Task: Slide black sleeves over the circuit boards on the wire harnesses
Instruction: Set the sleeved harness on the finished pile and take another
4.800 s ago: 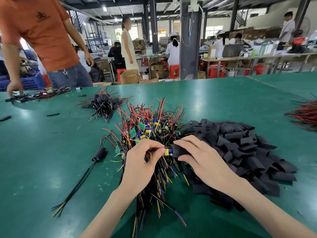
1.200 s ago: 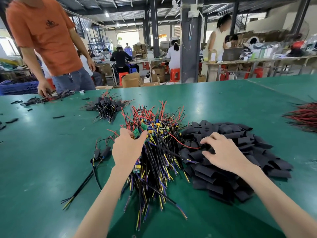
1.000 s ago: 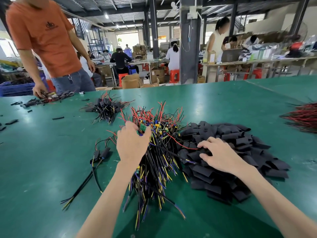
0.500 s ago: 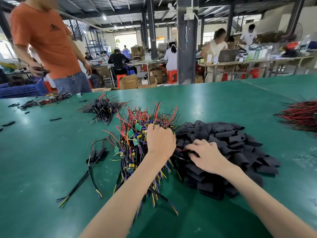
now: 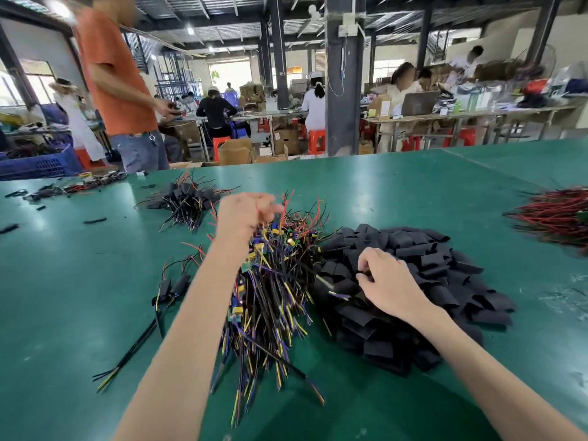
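Left hand (image 5: 246,214) has gone up and far-left off the harness pile top since half a second ago; right hand (image 5: 386,283) has hardly shifted on the sleeves (image 5: 429,256)

Nearest: loose wire tails of the harnesses (image 5: 270,300) fan toward the person on the green desk (image 5: 63,313). The pile's long axis runs near to far, with the boards (image 5: 254,246) at the far end. Sleeves lie just right of it, edges touching. Right hand sits on the sleeves' left side, fingers curled, thumb and forefinger pinched into the heap, looks like on one piece. Two sleeved harnesses (image 5: 171,288) lie left of the pile, apart from it

Left hand hovers over the board end, fingers curled, blurred; can't tell if it has a wire or nothing. Boards are right under and just nearer than it, so left is closer for the board, right for the sleeve. They'd meet between the piles, sleeve coming in along the wire axis

Farther: finished bundle (image 5: 186,202), red wires (image 5: 556,214) at the right edge, a person in an orange shirt (image 5: 117,74) at the far desk edge
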